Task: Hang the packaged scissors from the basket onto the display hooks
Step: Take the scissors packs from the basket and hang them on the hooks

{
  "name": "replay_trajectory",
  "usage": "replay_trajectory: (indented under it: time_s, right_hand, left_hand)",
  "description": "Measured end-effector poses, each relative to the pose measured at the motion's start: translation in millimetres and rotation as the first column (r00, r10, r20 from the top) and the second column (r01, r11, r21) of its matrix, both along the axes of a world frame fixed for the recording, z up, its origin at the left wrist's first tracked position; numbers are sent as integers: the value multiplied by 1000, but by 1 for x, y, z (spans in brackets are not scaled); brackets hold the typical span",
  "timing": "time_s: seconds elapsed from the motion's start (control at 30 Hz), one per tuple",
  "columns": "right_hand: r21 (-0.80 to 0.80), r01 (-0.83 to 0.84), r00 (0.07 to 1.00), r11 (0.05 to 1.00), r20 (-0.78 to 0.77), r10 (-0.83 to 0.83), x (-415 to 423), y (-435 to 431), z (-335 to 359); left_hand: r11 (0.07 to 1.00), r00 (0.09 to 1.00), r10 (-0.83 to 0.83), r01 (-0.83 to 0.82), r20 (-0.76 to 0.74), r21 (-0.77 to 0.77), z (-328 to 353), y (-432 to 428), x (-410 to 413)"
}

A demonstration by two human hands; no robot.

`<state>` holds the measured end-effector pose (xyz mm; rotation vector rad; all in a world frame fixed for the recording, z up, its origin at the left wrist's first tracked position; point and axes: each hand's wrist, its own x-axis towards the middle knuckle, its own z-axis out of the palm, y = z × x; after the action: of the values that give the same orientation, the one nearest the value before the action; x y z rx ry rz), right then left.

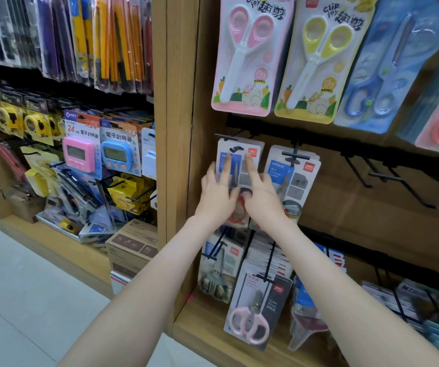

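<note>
Your left hand (218, 192) and right hand (262, 197) press flat on the packaged scissors (237, 161), fingers straight, gripping nothing. The pack stands upright, long axis vertical. Its hang-hole appears to sit on the display hook (235, 149), just above your fingertips.

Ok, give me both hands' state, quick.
Left hand: open, straight fingers pressing flat on the packaged scissors.
Right hand: open, straight index finger pressing on the same pack.

One head-worn camera (wide-angle, the only view) faces forward and down, close to the display hooks (386, 176).
</note>
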<state>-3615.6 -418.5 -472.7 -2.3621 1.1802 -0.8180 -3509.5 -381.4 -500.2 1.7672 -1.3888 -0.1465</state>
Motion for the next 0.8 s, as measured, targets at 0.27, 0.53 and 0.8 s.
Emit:
replay_trajectory:
  time_s: [0.27, 0.53, 0.8]
  right_hand:
    - [-97, 56, 992, 994, 114, -45, -135, 41, -41]
    - [-25, 461, 885, 887, -51, -462, -373, 119, -145]
    - [233, 774, 632, 588, -311, -709, -536, 226, -241]
  left_hand:
    - [986, 993, 118, -121, -30, -117, -19, 26, -88]
    - [879, 876, -466, 443, 123, 179, -62, 80, -296]
    - [547, 696, -718, 539, 27, 640, -160, 136, -427]
